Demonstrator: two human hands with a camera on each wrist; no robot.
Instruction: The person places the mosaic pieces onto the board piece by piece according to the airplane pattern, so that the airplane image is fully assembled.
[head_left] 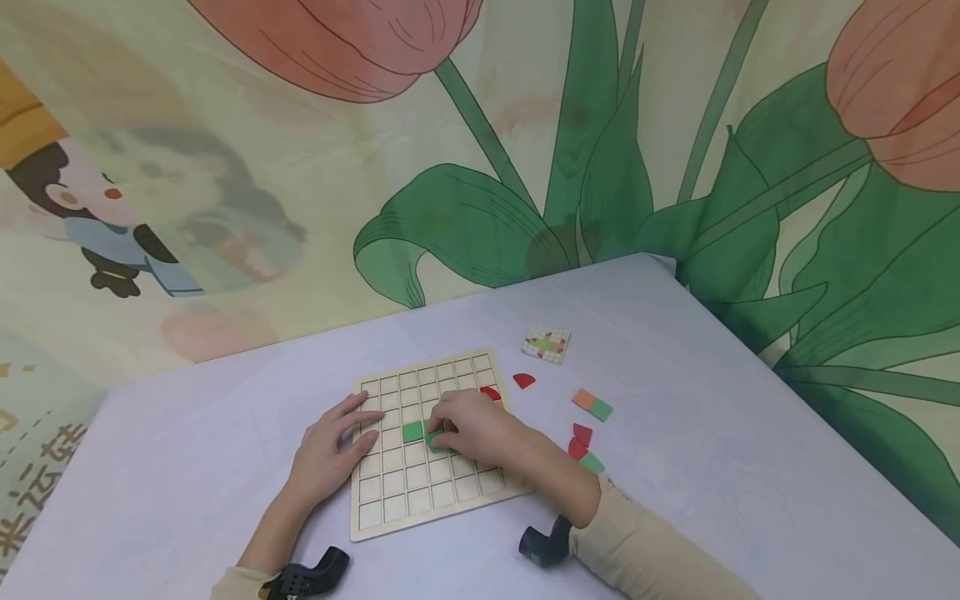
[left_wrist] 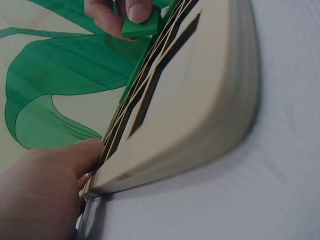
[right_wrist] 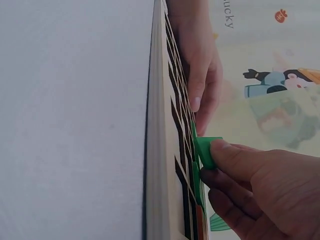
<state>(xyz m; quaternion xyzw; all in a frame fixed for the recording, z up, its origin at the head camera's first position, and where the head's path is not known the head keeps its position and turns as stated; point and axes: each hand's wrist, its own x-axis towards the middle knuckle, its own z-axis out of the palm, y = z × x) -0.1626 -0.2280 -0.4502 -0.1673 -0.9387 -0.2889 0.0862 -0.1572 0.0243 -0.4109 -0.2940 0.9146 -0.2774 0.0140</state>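
A wooden grid board (head_left: 382,492) lies on the table, its cells outlined by thin raised strips. My left hand (head_left: 330,446) rests along its left side, fingers spread over the edge. Over the middle cells, my right hand (head_left: 480,425) pinches a green tile (right_wrist: 207,150) between thumb and fingers; the tile is tilted close above the board in the right wrist view. Left of that hand, a green square (head_left: 412,431) sits in a cell. A red piece (head_left: 491,393) shows near the board's right side, past the right hand, which hides several cells.
A small pattern card (head_left: 547,344) lies beyond the board's right corner, near a red quarter-round piece (head_left: 524,381). Farther right, an orange square (head_left: 586,399) touches a green square (head_left: 601,409). Red pieces (head_left: 582,433) and a green rounded piece (head_left: 591,461) lie by the right forearm.
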